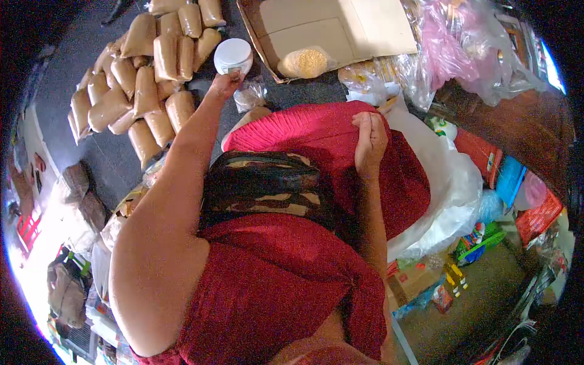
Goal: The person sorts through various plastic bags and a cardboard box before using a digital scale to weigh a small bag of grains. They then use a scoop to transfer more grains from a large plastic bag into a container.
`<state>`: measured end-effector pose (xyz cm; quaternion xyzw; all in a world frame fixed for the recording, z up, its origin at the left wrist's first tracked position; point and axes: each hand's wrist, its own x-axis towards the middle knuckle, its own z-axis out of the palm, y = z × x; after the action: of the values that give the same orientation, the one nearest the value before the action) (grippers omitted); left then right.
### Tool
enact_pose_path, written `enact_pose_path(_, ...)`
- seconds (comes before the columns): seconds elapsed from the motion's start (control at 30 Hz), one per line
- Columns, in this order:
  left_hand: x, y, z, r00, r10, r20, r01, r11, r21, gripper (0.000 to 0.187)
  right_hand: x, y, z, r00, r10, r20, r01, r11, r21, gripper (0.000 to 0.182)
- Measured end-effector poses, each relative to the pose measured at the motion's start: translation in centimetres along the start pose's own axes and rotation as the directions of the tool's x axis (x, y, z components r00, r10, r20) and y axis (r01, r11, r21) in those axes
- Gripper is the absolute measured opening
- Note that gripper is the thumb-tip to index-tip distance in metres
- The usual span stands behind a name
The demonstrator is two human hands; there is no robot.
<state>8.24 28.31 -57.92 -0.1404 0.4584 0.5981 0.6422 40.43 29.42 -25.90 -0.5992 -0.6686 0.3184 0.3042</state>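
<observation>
My left hand (226,84) reaches forward to a white round device (233,55), which looks like a small scale, on the dark floor. Its fingers are bunched at the device's near edge. Beside that hand lies a small clear plastic bag (250,94). My right hand (371,139) rests over my red-clothed knee, its fingers curled in, and nothing can be seen in them. Ahead, a clear bag of yellow grains (305,62) lies at the near edge of an open cardboard box (371,27).
Many filled brown bags (146,91) are heaped at the front left. Pink and clear plastic bags (450,48) lie at the front right. A large white sack (450,194) and colourful packets (511,176) are to my right. Assorted bundles (67,292) stand at the left.
</observation>
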Motion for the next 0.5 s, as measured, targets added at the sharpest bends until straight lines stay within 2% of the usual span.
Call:
enact_pose_path(0.03,-0.4,-0.4,0.4,1.000,-0.007,-0.001,0.007,1.000,0.003,0.038,0.2,-0.2,-0.1,1.000,0.012,0.018,-0.011,1.000,-0.025,0.021)
enact_pose_path(0.1,-1.4,-0.9,1.0,0.986,0.117,0.119,-0.137,0.975,0.174,0.039,0.3,-0.3,-0.3,0.999,0.031,0.033,-0.029,0.998,-0.052,0.020)
enact_pose_path(0.2,-0.4,-1.4,0.8,0.998,0.038,0.052,-0.046,0.987,0.152,0.040,0.7,-0.3,0.1,0.998,0.052,0.028,-0.052,0.999,-0.016,0.019)
enact_pose_path(0.43,-0.6,-1.8,0.8,0.999,0.008,0.035,-0.010,0.997,0.070,0.037,1.1,0.2,0.3,0.999,0.021,0.033,-0.019,0.998,-0.061,0.021)
enact_pose_path(0.5,-0.9,-1.8,0.5,0.992,-0.021,0.121,0.008,0.994,0.106,0.036,0.8,0.1,0.1,0.999,0.003,0.037,0.000,0.996,-0.084,0.022)
